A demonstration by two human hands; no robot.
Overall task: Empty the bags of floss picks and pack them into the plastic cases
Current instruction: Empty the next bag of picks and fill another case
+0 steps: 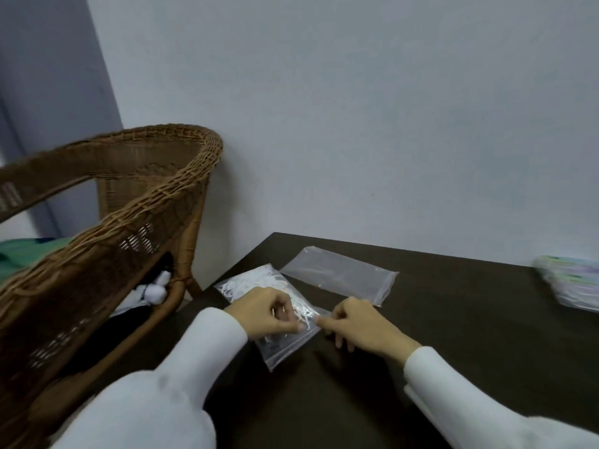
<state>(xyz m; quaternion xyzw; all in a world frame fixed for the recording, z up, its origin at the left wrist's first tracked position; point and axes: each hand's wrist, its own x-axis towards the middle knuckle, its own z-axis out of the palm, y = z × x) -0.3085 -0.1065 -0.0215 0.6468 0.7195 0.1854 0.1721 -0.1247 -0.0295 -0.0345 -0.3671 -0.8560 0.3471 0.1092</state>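
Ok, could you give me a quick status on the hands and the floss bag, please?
Left hand and right hand both pinch the full bag on the table. Bag not yet emptied. Empty bag lies behind, apart. Nothing in the way.

Dark brown table [453, 335] as landmark. Behind it, plain pale grey-blue wall [356, 108], evenly lit, no shadows to speak of. Left of table, wicker chair [136, 202], woven rattan, curved back, standing just beside table edge. Beyond chair, far left, w/ darker grey curtain or panel [48, 92]; can't tell which.

Dark table [453, 345] — bags [340, 275], cases [570, 283]
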